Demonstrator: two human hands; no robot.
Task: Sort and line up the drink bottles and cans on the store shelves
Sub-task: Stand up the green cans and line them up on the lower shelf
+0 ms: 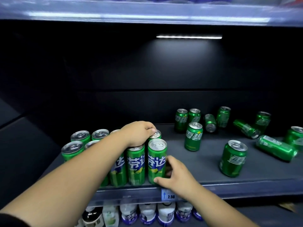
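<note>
Left hand (139, 133): arm reaching across the block, fingers curling down over the rim of the rear tall can (155, 134), gripping its top. Right hand (174, 173): thumb at the base and fingers wrapping round the side of the front tall can (157, 159), holding it at the front edge of the shelf (196, 163). Tall green cans (73, 149): standing upright in packed rows at the shelf's left, both held cans sitting at the block's right end. Short green cans (193, 136): sitting scattered on the right, apart from the block, most standing, three lying on their sides. Price tag (169, 194): hanging on the shelf edge. Bottles (147, 212): standing in a row on the level below.
</note>
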